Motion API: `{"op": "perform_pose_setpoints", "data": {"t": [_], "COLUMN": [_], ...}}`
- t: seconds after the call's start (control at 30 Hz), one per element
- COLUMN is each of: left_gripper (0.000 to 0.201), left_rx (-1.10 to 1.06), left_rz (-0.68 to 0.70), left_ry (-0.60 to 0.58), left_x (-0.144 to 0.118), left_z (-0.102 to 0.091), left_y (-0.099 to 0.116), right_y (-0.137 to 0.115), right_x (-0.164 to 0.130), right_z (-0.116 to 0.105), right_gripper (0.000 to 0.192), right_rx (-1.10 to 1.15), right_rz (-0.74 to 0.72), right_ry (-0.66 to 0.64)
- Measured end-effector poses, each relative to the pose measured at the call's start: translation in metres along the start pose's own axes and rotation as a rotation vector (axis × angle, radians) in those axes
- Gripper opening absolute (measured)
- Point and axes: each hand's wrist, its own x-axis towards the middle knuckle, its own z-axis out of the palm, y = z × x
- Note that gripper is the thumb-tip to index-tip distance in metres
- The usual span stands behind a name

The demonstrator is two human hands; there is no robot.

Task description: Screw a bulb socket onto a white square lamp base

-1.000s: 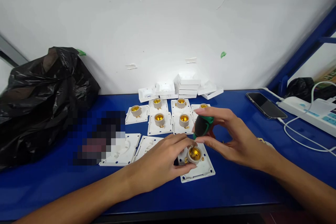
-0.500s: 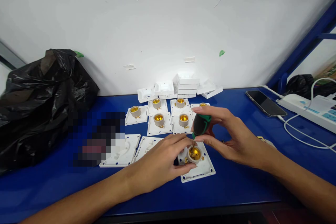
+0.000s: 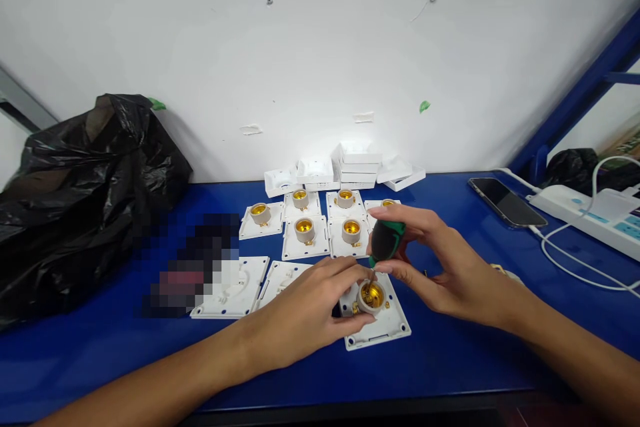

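A white square lamp-holder plate [image 3: 387, 327] with a brass-lined socket [image 3: 372, 296] lies on the blue table [image 3: 450, 360] in front of me. My left hand [image 3: 310, 310] rests on the plate's left side, fingers against the socket. My right hand [image 3: 440, 263] grips a short screwdriver with a black and green handle [image 3: 384, 241], held upright with its tip down in the socket.
Several more socket plates [image 3: 305, 237] lie in rows behind, with white covers [image 3: 357, 163] stacked by the wall. Two face-down plates [image 3: 233, 287] lie to the left. A black bag [image 3: 75, 193] fills the left; a phone [image 3: 505, 200], power strip [image 3: 595, 213] and cable lie right.
Hardly anything differs; both hands stay on the plate and screwdriver, with only a slight shift of the view.
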Motion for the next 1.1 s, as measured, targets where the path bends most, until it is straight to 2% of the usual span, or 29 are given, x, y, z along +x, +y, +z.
{"op": "perform_pose_setpoints", "data": {"t": [0.53,0.87,1.1], "left_gripper": [0.042,0.024,0.021], "left_rx": [0.020,0.029,0.036], "left_rz": [-0.004,0.007,0.005], "left_ry": [0.023,0.001,0.015], "left_x": [-0.0006,0.0007,0.0006], "left_z": [0.0016,-0.0004,0.0000], "left_y": [-0.0013,-0.0012,-0.0010], "right_y": [0.0000,-0.0053,-0.0056], "right_x": [0.0017,0.0045,0.0047], "right_z": [0.0006,0.0000,-0.0002], "right_gripper": [0.068,0.068,0.069], "right_rx": [0.023,0.003,-0.021], "right_rz": [-0.017,-0.053,-0.062], "right_ry": [0.005,-0.025,-0.020]}}
